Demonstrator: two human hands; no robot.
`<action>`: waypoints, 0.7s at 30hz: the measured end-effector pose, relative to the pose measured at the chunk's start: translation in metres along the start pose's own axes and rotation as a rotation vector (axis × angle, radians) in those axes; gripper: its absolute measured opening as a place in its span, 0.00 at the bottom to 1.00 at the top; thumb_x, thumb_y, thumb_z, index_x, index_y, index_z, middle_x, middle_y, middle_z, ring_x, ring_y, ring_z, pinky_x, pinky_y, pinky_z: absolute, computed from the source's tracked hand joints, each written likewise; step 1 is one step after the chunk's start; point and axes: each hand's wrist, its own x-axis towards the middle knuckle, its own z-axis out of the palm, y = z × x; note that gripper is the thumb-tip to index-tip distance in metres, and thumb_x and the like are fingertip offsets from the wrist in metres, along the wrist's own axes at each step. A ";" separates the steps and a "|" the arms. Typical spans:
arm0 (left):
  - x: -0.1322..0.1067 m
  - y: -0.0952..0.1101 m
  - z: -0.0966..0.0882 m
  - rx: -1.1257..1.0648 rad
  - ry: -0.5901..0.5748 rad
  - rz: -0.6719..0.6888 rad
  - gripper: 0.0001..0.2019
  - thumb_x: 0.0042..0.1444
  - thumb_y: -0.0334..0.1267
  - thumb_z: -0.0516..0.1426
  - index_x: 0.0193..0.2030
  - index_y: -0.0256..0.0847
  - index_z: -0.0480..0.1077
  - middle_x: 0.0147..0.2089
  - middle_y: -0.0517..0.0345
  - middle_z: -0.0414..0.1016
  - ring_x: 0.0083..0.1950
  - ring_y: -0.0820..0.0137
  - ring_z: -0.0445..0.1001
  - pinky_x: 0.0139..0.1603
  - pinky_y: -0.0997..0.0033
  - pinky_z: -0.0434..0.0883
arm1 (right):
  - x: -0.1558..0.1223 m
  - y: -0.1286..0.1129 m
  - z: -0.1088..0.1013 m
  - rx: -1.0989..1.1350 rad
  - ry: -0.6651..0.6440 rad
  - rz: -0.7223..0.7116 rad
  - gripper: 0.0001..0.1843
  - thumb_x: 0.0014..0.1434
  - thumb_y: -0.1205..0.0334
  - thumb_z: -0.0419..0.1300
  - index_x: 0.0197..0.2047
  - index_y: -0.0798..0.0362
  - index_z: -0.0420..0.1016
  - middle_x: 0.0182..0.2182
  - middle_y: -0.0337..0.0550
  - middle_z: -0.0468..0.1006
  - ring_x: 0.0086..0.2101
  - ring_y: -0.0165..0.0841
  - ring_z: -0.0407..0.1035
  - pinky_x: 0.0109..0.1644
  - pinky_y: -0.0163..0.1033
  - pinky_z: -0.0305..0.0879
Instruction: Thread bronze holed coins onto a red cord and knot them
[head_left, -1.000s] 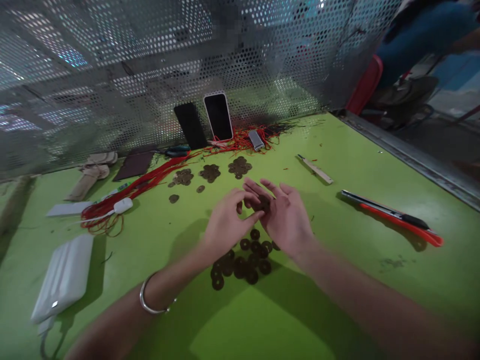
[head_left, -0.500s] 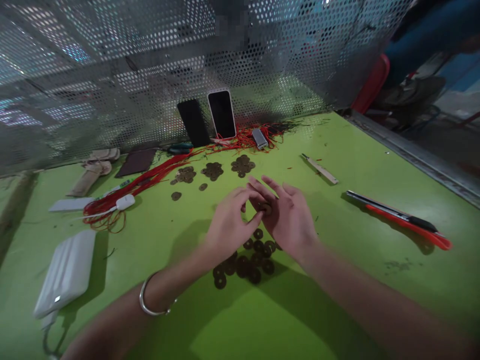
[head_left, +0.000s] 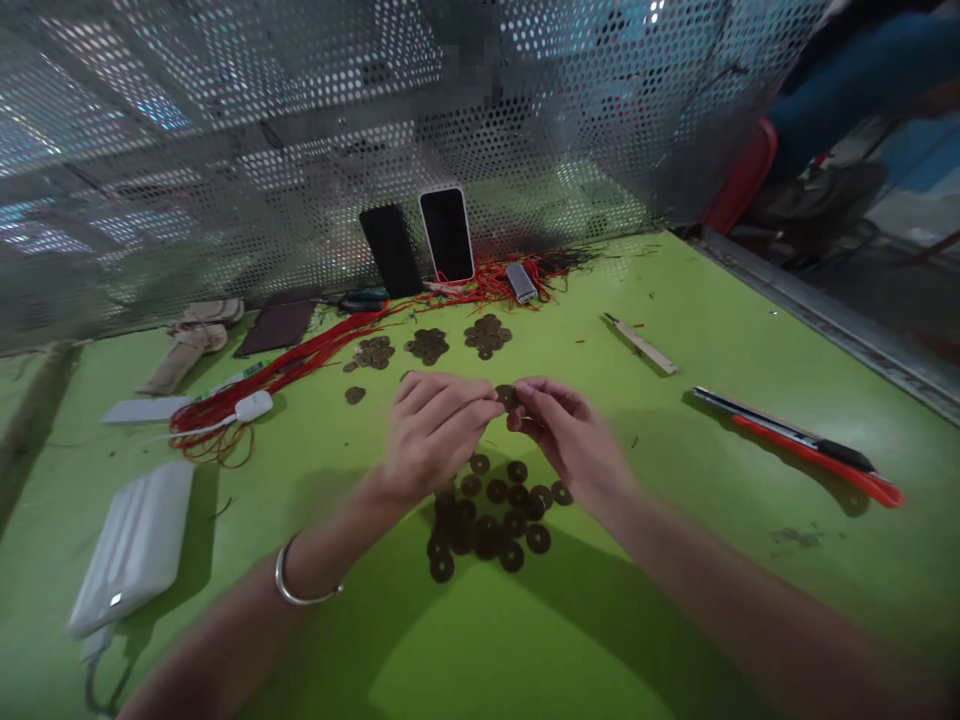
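Note:
A dark brown coin with a hole in its middle (head_left: 507, 397) is held up between both hands above the green table (head_left: 360, 640). My right hand (head_left: 574, 435) pinches its right edge between thumb and fingers. My left hand (head_left: 439, 430), fingers curled, has its fingertips closed at the coin's left edge. Just below the hands lies a loose spread of similar holed coins (head_left: 487, 535), partly in shadow. Farther back sit three small heaps of coins (head_left: 430, 346), with a few coins (head_left: 355, 395) apart from them on the left.
A phone (head_left: 448, 235) leans on the perforated metal screen (head_left: 315, 190). Red cords (head_left: 300, 358) stretch across the left. A white power bank (head_left: 139, 540) lies at far left. On the right are a box cutter (head_left: 787, 435) and a thin blade tool (head_left: 641, 344). A person sits beyond.
Both hands have turned and drawn slightly apart. The coin, earlier against the right hand's fingers, is now held upright at the fingertips, a little further left and higher.

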 end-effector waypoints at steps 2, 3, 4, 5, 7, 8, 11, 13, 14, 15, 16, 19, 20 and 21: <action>0.000 -0.001 0.002 -0.028 0.007 -0.033 0.09 0.49 0.27 0.62 0.35 0.43 0.71 0.34 0.63 0.78 0.35 0.72 0.73 0.37 0.69 0.68 | 0.000 -0.002 0.002 -0.010 0.012 0.015 0.12 0.46 0.54 0.68 0.32 0.51 0.77 0.28 0.35 0.75 0.30 0.24 0.69 0.41 0.32 0.68; 0.000 -0.001 0.002 -0.044 0.010 -0.053 0.09 0.48 0.27 0.63 0.35 0.43 0.71 0.34 0.63 0.78 0.35 0.72 0.73 0.38 0.69 0.68 | 0.000 -0.003 0.003 -0.011 0.016 0.020 0.13 0.45 0.54 0.69 0.32 0.51 0.77 0.28 0.35 0.75 0.29 0.24 0.69 0.40 0.32 0.68; 0.000 -0.001 0.003 -0.060 0.006 -0.072 0.09 0.48 0.26 0.62 0.34 0.43 0.71 0.34 0.62 0.78 0.36 0.72 0.73 0.38 0.69 0.68 | 0.000 -0.004 0.005 -0.009 0.024 0.019 0.13 0.44 0.54 0.70 0.31 0.52 0.77 0.28 0.35 0.75 0.29 0.24 0.69 0.40 0.32 0.69; 0.000 0.000 0.003 -0.075 -0.003 -0.092 0.09 0.48 0.25 0.62 0.34 0.43 0.71 0.35 0.62 0.78 0.36 0.71 0.73 0.38 0.68 0.68 | 0.000 -0.005 0.006 -0.005 0.037 0.014 0.14 0.43 0.54 0.70 0.31 0.52 0.76 0.27 0.35 0.75 0.28 0.24 0.69 0.40 0.32 0.69; 0.001 0.002 0.002 -0.124 -0.016 -0.125 0.10 0.48 0.24 0.61 0.34 0.43 0.71 0.35 0.62 0.78 0.36 0.71 0.73 0.38 0.68 0.68 | 0.000 -0.005 0.006 -0.009 0.057 0.005 0.14 0.42 0.54 0.71 0.30 0.52 0.76 0.27 0.35 0.76 0.28 0.23 0.69 0.40 0.32 0.69; 0.002 0.003 0.001 -0.159 -0.019 -0.148 0.10 0.49 0.23 0.60 0.35 0.42 0.71 0.35 0.61 0.77 0.37 0.71 0.73 0.39 0.68 0.69 | 0.000 -0.005 0.006 -0.018 0.065 0.000 0.14 0.43 0.54 0.71 0.31 0.52 0.76 0.27 0.35 0.76 0.28 0.23 0.69 0.40 0.32 0.69; 0.006 0.005 -0.002 -0.274 -0.050 -0.245 0.14 0.49 0.25 0.60 0.43 0.41 0.70 0.40 0.56 0.76 0.42 0.69 0.73 0.41 0.68 0.71 | -0.001 -0.006 0.002 -0.063 0.074 -0.026 0.13 0.45 0.55 0.70 0.32 0.51 0.76 0.28 0.34 0.76 0.29 0.23 0.69 0.39 0.31 0.68; 0.009 0.006 -0.003 -0.331 -0.094 -0.294 0.16 0.49 0.29 0.61 0.47 0.39 0.70 0.42 0.54 0.75 0.44 0.69 0.72 0.41 0.68 0.72 | -0.001 -0.007 0.000 -0.095 0.070 -0.051 0.12 0.46 0.55 0.69 0.32 0.51 0.76 0.28 0.33 0.76 0.29 0.22 0.68 0.37 0.30 0.67; 0.010 0.006 -0.003 -0.353 -0.112 -0.310 0.16 0.50 0.30 0.62 0.47 0.39 0.70 0.42 0.54 0.75 0.43 0.69 0.72 0.41 0.69 0.72 | -0.001 -0.008 -0.001 -0.105 0.064 -0.061 0.11 0.46 0.56 0.69 0.32 0.50 0.76 0.28 0.33 0.76 0.29 0.22 0.67 0.37 0.29 0.66; 0.011 0.005 -0.002 -0.372 -0.120 -0.323 0.15 0.50 0.30 0.62 0.46 0.39 0.71 0.40 0.54 0.75 0.41 0.71 0.73 0.40 0.71 0.72 | -0.001 -0.008 -0.001 -0.108 0.059 -0.066 0.11 0.46 0.56 0.70 0.32 0.50 0.77 0.28 0.32 0.75 0.28 0.21 0.67 0.36 0.29 0.66; 0.011 0.005 -0.002 -0.386 -0.118 -0.337 0.13 0.50 0.31 0.62 0.44 0.39 0.71 0.39 0.56 0.75 0.39 0.72 0.72 0.38 0.72 0.72 | -0.001 -0.009 -0.001 -0.104 0.056 -0.065 0.11 0.46 0.56 0.70 0.32 0.50 0.77 0.28 0.32 0.75 0.28 0.21 0.67 0.36 0.29 0.66; 0.011 0.006 -0.001 -0.412 -0.088 -0.392 0.12 0.49 0.32 0.64 0.41 0.40 0.71 0.37 0.58 0.75 0.35 0.74 0.71 0.32 0.75 0.70 | 0.001 -0.010 0.001 -0.063 0.058 -0.038 0.10 0.45 0.56 0.70 0.30 0.49 0.78 0.27 0.33 0.75 0.28 0.22 0.67 0.37 0.30 0.65; 0.011 0.008 -0.001 -0.419 -0.078 -0.409 0.12 0.48 0.33 0.64 0.41 0.40 0.71 0.36 0.59 0.75 0.34 0.75 0.70 0.31 0.75 0.70 | 0.001 -0.010 0.002 -0.051 0.056 -0.032 0.10 0.44 0.56 0.70 0.30 0.49 0.78 0.27 0.33 0.75 0.28 0.22 0.67 0.37 0.30 0.65; 0.010 0.009 -0.001 -0.428 -0.070 -0.426 0.13 0.48 0.33 0.65 0.41 0.40 0.70 0.36 0.59 0.75 0.34 0.75 0.70 0.31 0.75 0.69 | 0.001 -0.010 0.002 -0.042 0.052 -0.032 0.10 0.44 0.56 0.70 0.29 0.49 0.78 0.27 0.34 0.75 0.28 0.22 0.67 0.37 0.30 0.66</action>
